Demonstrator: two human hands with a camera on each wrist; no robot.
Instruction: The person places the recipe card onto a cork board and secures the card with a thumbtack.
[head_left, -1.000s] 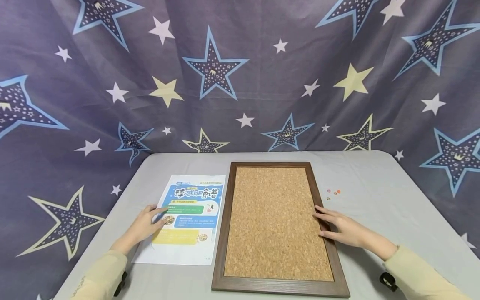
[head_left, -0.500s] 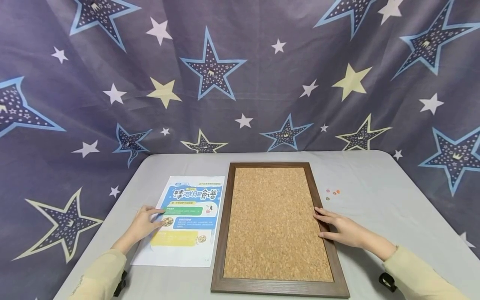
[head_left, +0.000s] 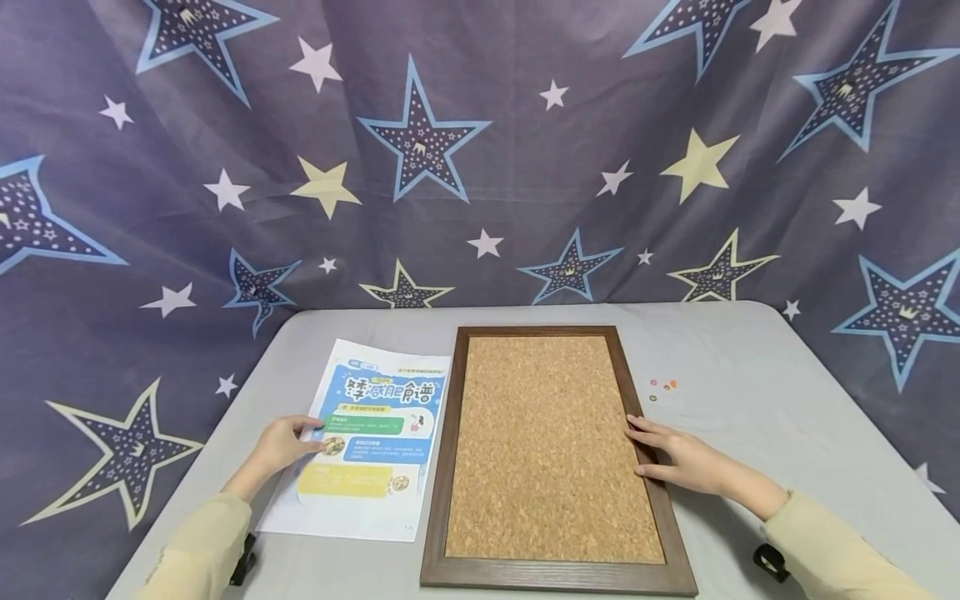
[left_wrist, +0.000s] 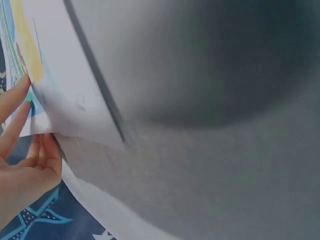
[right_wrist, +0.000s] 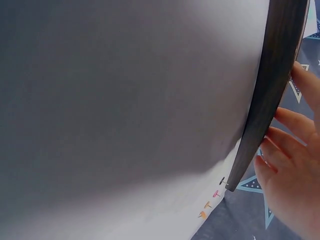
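A printed sheet of paper with a blue heading and green, blue and yellow bands lies left of the framed cork board. My left hand pinches the sheet at its left edge. In the left wrist view, thumb and a finger lie on the printed face of the sheet, while other fingers curl below its edge. The sheet's far left corner sits a little raised. My right hand rests on the board's brown right frame, fingers relaxed and spread. In the right wrist view its fingertips touch the frame's side.
Several small coloured thumbtacks lie on the grey table cover right of the board. A star-patterned curtain hangs behind the table. The board's left frame stands close beside the sheet.
The sheet has turned slightly, its far left corner rising and its near edge shifting toward me, as the left hand moved slightly left and nearer. The right hand stays on the frame.
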